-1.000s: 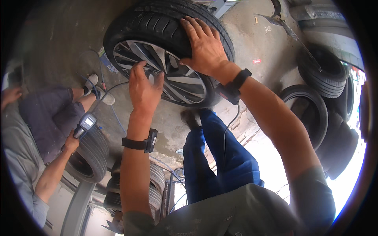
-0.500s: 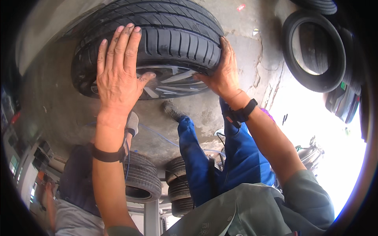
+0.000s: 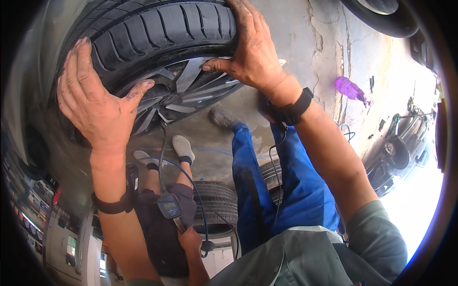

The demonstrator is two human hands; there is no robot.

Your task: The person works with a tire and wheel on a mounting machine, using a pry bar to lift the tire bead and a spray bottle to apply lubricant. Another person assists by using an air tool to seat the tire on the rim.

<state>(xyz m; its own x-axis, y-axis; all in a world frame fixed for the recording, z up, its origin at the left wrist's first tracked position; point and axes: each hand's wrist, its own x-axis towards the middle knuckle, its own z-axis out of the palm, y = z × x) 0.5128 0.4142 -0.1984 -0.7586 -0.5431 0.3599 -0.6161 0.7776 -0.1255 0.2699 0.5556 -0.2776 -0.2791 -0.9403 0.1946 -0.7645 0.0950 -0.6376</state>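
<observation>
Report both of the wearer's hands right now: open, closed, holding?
Left hand: open, spread against the tyre, not closed around it.
Right hand: open, curved over the tyre's edge, thumb by the wheel rim.

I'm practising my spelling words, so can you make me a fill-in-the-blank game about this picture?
1. The left hand and the right hand are on a tire whose colour is ____.
2. The crumpled purple thing on the floor is nearer to the ____ hand.
3. The long trousers are coloured ____.
4. You can count ____ pale shoes on the other person.

Missing words: black; right; blue; two.
</observation>
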